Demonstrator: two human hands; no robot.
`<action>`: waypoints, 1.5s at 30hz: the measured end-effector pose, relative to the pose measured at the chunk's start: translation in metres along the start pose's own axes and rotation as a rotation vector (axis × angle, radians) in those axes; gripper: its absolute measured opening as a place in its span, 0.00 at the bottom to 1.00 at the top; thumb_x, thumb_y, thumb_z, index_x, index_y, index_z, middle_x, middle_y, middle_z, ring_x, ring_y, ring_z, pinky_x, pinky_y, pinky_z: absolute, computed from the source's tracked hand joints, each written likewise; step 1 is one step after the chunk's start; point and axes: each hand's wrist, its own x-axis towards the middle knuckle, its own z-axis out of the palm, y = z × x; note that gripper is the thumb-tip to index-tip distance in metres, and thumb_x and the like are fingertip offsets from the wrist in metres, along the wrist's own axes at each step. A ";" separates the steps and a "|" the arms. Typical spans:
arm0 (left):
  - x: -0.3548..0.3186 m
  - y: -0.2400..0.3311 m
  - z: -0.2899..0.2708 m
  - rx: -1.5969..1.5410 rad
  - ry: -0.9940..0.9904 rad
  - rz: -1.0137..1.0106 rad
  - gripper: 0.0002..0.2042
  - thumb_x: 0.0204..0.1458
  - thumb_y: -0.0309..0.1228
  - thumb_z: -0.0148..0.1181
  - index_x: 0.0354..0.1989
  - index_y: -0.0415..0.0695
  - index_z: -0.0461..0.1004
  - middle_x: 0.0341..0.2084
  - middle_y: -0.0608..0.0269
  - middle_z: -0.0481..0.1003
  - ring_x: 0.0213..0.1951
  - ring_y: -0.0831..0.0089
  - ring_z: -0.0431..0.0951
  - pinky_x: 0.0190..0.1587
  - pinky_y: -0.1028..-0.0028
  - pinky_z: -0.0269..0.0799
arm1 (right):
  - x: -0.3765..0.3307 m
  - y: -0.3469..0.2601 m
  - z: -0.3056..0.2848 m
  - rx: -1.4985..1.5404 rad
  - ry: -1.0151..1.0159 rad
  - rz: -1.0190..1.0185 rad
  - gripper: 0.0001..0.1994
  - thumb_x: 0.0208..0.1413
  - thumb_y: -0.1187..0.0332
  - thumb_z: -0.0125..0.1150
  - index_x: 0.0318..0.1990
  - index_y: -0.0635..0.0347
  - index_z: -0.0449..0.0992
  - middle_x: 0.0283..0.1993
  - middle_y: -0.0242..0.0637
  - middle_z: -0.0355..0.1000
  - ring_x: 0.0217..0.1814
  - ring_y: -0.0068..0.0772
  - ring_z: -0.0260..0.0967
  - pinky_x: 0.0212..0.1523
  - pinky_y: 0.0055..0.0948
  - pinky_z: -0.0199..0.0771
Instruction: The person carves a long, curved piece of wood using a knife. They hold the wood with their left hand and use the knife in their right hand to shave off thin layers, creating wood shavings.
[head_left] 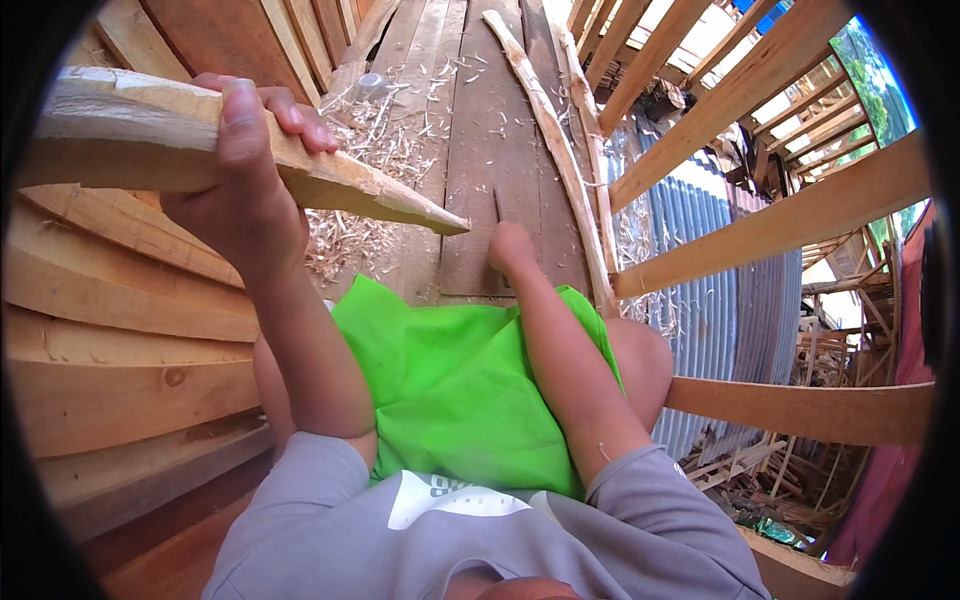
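Note:
My left hand (245, 165) is wrapped round a thick piece of wood (120, 135), raised at the left. Pale, freshly cut faces show on the wood, and it tapers to a point toward the middle. In my right hand (510, 248), low over the floorboards, is a knife (497, 205); its narrow dark blade points away from me, and most of the handle is hidden by my fist. The blade is apart from the wood's tip. A bright green cloth (450, 370) covers my lap.
Wood shavings (400, 150) litter the plank floor (490, 120), with a small clear cup (371, 86) among them. A long peeled pole (550, 130) lies to the right. Wooden rails (770, 225) and corrugated metal sheets (690, 300) stand farther right; a board wall (130, 330) rises on the left.

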 end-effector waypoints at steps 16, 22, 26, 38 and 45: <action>0.001 -0.003 -0.004 -0.018 -0.040 -0.091 0.10 0.52 0.27 0.59 0.38 0.36 0.66 0.17 0.56 0.68 0.16 0.69 0.69 0.20 0.71 0.70 | 0.013 0.005 0.005 0.040 0.205 -0.121 0.08 0.49 0.74 0.56 0.29 0.71 0.78 0.28 0.61 0.73 0.36 0.59 0.75 0.40 0.46 0.75; 0.002 -0.002 -0.023 0.068 -0.024 -0.119 0.12 0.55 0.32 0.55 0.44 0.42 0.67 0.19 0.59 0.66 0.19 0.71 0.67 0.24 0.68 0.67 | 0.013 -0.024 -0.001 0.374 0.271 -0.260 0.08 0.48 0.72 0.55 0.29 0.68 0.78 0.29 0.59 0.73 0.35 0.57 0.74 0.40 0.47 0.74; 0.006 0.001 -0.019 -0.006 -0.024 -0.105 0.11 0.53 0.29 0.58 0.41 0.39 0.67 0.17 0.57 0.68 0.17 0.70 0.68 0.22 0.70 0.69 | 0.035 0.016 0.003 0.184 0.378 -0.049 0.08 0.48 0.71 0.55 0.31 0.67 0.78 0.32 0.58 0.74 0.36 0.57 0.74 0.39 0.47 0.73; 0.007 -0.003 -0.022 -0.057 -0.064 -0.056 0.09 0.52 0.24 0.58 0.40 0.35 0.68 0.16 0.55 0.69 0.16 0.69 0.69 0.20 0.71 0.70 | 0.021 -0.006 -0.007 0.156 0.103 -0.053 0.08 0.45 0.74 0.59 0.31 0.70 0.79 0.34 0.58 0.75 0.35 0.59 0.74 0.42 0.46 0.75; 0.008 0.005 -0.022 -0.111 -0.092 -0.052 0.10 0.53 0.26 0.58 0.41 0.35 0.67 0.16 0.55 0.68 0.16 0.69 0.69 0.20 0.71 0.70 | 0.006 -0.013 0.031 0.095 0.039 -0.291 0.09 0.44 0.75 0.57 0.31 0.74 0.77 0.34 0.61 0.74 0.38 0.62 0.73 0.43 0.46 0.75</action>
